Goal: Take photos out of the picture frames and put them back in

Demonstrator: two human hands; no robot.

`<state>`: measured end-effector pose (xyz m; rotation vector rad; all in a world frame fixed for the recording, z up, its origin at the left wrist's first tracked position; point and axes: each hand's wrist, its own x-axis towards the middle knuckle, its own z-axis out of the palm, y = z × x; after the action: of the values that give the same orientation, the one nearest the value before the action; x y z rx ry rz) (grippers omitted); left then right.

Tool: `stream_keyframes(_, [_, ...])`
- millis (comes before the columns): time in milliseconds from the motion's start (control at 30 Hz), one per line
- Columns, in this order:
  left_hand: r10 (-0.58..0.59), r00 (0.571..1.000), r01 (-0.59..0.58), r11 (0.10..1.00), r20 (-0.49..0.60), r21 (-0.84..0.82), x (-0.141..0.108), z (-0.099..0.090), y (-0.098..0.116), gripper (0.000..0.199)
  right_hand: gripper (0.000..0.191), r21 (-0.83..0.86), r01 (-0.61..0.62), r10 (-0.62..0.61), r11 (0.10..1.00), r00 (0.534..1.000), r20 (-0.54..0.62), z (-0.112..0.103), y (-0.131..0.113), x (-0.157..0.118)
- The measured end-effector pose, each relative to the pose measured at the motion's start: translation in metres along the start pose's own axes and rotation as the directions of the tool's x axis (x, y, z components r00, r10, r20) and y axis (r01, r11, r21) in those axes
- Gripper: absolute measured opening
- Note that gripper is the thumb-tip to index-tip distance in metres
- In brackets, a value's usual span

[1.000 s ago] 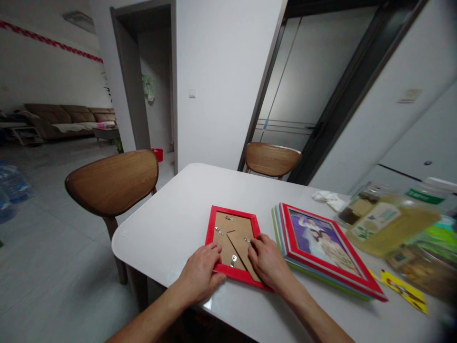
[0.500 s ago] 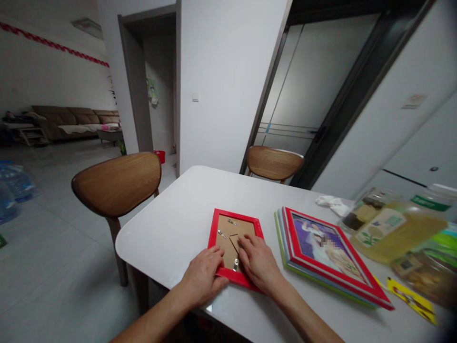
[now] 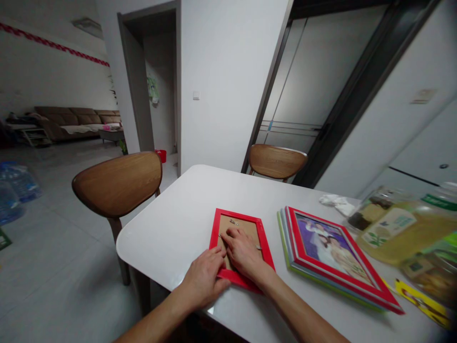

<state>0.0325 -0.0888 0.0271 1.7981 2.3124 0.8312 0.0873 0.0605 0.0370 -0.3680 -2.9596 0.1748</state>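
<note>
A red picture frame (image 3: 264,238) lies face down near the table's front edge, its brown backing board (image 3: 250,229) and small metal clips showing. My left hand (image 3: 206,276) grips the frame's lower left corner, thumb on the near edge and fingers on the left side. Over the board, my right hand (image 3: 243,252) has its fingertips at the left clip, which they partly cover. Another clip (image 3: 258,247) shows at the right edge of the board. To the right is a stack of frames, topped by a red frame with a photo (image 3: 332,252).
Behind the stack on the white table (image 3: 171,209) are crumpled tissue (image 3: 337,204), a large jug of yellow liquid (image 3: 400,228), jars and a yellow packet (image 3: 423,302). Wooden chairs (image 3: 121,183) stand at the left and far sides.
My right hand has moved left across the backing board, from its right part to the left clip, uncovering the right clip. My left hand has stayed on the frame's corner.
</note>
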Motion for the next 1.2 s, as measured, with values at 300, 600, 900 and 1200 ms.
stream_keyframes(300, [-0.009, 1.0, 0.009, 1.0, -0.001, -0.002, -0.001, -0.003, 0.002, 0.026, 0.035, 0.066, -0.114, 0.122, 0.991, 0.984, -0.128, 0.011, 0.012, 0.007])
stream_keyframes(600, [-0.015, 1.0, 0.015, 1.0, -0.004, -0.012, -0.001, -0.004, 0.002, 0.024, 0.029, 0.086, -0.316, 0.325, 0.945, 0.935, -0.14, 0.012, 0.043, 0.049])
stream_keyframes(900, [-0.041, 0.999, 0.041, 0.999, -0.022, -0.011, -0.002, 0.0, 0.002, 0.027, 0.024, 0.117, -0.524, 0.536, 0.843, 0.835, -0.125, 0.021, 0.061, 0.075])
stream_keyframes(1200, [-0.068, 0.996, 0.068, 0.998, -0.058, -0.015, -0.004, 0.008, -0.002, 0.041, 0.026, 0.234, -0.418, 0.46, 0.878, 0.873, -0.164, -0.006, 0.068, 0.051])
